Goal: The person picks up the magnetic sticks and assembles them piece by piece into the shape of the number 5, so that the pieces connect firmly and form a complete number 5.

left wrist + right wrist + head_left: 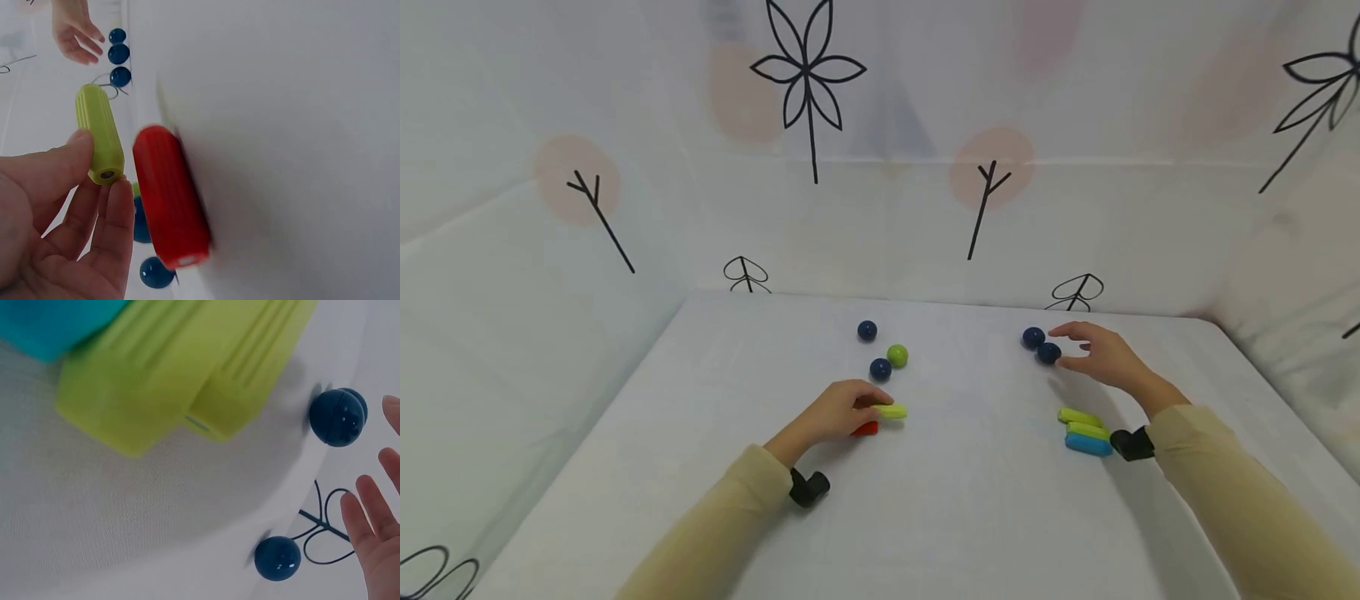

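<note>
My left hand point(844, 410) pinches a ribbed yellow-green rod point(100, 131) between thumb and fingers; a small dark spot marks its end. Close beside that hand lies a red rod point(170, 194), partly covered by the hand in the head view. At the right, my right hand point(1103, 357) hovers with spread, slightly bent fingers beside a dark blue ball point(1048, 353) and another blue ball point(1033, 337). In the right wrist view its fingers point(375, 506) stand apart from the balls, and a separate blue ball point(277, 558) shows there.
Beyond my left hand sit a green ball point(897, 356), a blue ball point(881, 369) and a farther blue ball point(867, 331). Below my right hand lie two yellow-green rods point(1087, 431) and a blue rod point(1088, 445) side by side. Patterned cloth point(880, 225) rises behind the white table point(970, 500).
</note>
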Motion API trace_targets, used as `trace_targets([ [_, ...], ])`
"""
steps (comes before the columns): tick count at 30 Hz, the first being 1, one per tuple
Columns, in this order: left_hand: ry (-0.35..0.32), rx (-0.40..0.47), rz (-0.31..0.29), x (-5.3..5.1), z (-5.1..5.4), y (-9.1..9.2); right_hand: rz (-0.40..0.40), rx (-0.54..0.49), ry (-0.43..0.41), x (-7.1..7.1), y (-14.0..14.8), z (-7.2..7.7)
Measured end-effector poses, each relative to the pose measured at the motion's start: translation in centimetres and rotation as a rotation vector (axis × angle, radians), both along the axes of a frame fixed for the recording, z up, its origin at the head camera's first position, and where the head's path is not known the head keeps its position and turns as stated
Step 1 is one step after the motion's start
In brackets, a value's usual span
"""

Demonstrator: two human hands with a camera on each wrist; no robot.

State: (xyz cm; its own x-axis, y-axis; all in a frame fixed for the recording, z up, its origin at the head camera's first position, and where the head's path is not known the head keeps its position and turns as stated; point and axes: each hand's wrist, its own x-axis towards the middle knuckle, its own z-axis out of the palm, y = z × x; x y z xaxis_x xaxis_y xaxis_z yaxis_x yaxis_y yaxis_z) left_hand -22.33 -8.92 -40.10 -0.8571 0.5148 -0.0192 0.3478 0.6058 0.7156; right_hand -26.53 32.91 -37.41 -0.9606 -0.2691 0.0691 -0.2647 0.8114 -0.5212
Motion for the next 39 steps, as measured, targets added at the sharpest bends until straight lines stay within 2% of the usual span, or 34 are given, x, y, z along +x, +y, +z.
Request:
trace_targets([
  [7,-0.016,0.036,-0.063,0.2,0.1,1.6,0.001,0.001,-0.023,-0.7,0.2,-0.5],
  [14,0.042,0.042,-0.119,0.0,-0.1,3.3,-0.005,0.001,-0.050,-1.1,0.1,-0.7],
  [20,0.023,0.076,-0.153,-0.3,-0.4,4.7,-0.009,0.013,-0.082,-1.4,0.0,-0.7],
  [25,-0.024,0.083,-0.146,-0.5,-0.4,5.9,-0.007,0.019,-0.100,-1.6,0.2,-0.7],
  [34,-0.021,0.036,-0.142,-0.9,-0.6,7.2,-0.011,0.007,-0.115,-1.7,0.5,-0.9],
  [39,-0.057,-0.002,-0.123,-0.8,-0.6,7.7,-0.007,-0.009,-0.114,-1.7,0.5,-1.0],
])
